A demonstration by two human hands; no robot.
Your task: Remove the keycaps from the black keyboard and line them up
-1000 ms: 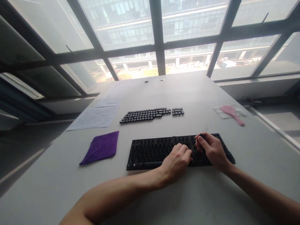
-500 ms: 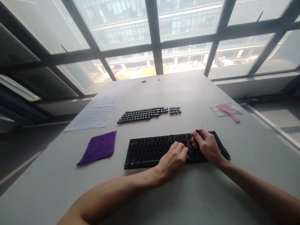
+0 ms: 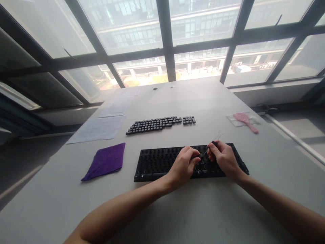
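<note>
A black keyboard [image 3: 158,162] lies below both hands, most of its keys stripped of their caps. Over its right part, my right hand [image 3: 223,156] is closed around a wire keycap puller [image 3: 214,143], whose thin wire loops stick out at both ends. My left hand [image 3: 184,164] hovers just left of the puller's lower wires, thumb and fingers pinched on a small dark keycap [image 3: 197,156], partly covered by the fingers. Behind the keyboard, loose black keycaps [image 3: 152,124] are laid out in rows, with a smaller group [image 3: 188,120] to their right.
On the left rests a folded purple cloth [image 3: 105,162], with paper sheets [image 3: 98,129] behind it. A pink hairbrush [image 3: 244,119] lies on a clear plastic bag [image 3: 231,120] at the right. Large windows [image 3: 198,23] border the white table's far edge [image 3: 193,81].
My left hand has lifted slightly and shifted left, drawing away from the puller's tip with a keycap in its fingers. The right hand has hardly moved.
</note>
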